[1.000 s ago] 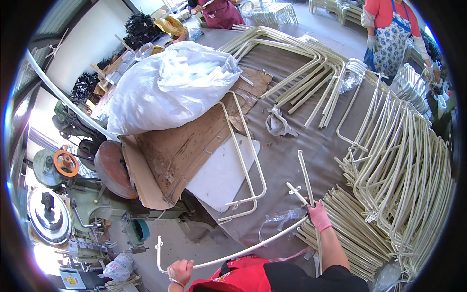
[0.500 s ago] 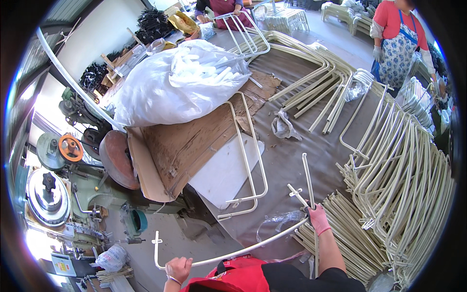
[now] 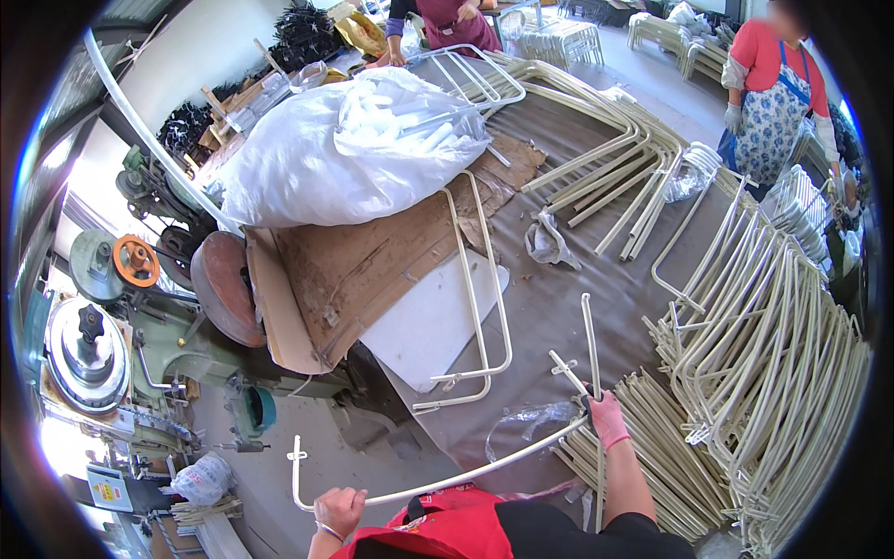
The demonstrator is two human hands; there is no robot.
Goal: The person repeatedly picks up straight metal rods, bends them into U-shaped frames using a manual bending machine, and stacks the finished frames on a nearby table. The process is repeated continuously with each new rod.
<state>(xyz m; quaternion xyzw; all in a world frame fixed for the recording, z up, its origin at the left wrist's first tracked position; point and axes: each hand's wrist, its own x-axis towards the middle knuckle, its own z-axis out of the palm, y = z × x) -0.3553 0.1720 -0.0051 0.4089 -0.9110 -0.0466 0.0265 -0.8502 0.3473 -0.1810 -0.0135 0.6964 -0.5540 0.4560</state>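
Observation:
A cream metal tube frame [image 3: 447, 481], bent into a wide U with small brackets at its ends, is held across in front of me. My left hand [image 3: 341, 511], bare, is closed around it near its left bend. At its right bend my right hand [image 3: 607, 417], in a pink and dark glove, grips the tube. A straight cream tube [image 3: 590, 340] also passes at the right hand, showing above and below it; whether the fingers hold it too is hard to tell. Just beyond, a narrow U-shaped tube frame [image 3: 504, 317] lies over a white board [image 3: 410, 340].
Straight tubes [image 3: 666, 456] and a large stack of bent frames [image 3: 764, 354] lie at right. A white plastic sack [image 3: 307, 168] rests by cardboard [image 3: 345, 279]. Green machinery [image 3: 196, 359] stands left. Two people work behind: one in maroon [image 3: 456, 23], one in a floral apron [image 3: 764, 121].
My grip on the bent tube frame stays the same; the view has shifted slightly. At the back, the person in maroon has lowered a white frame and lifted one hand off it.

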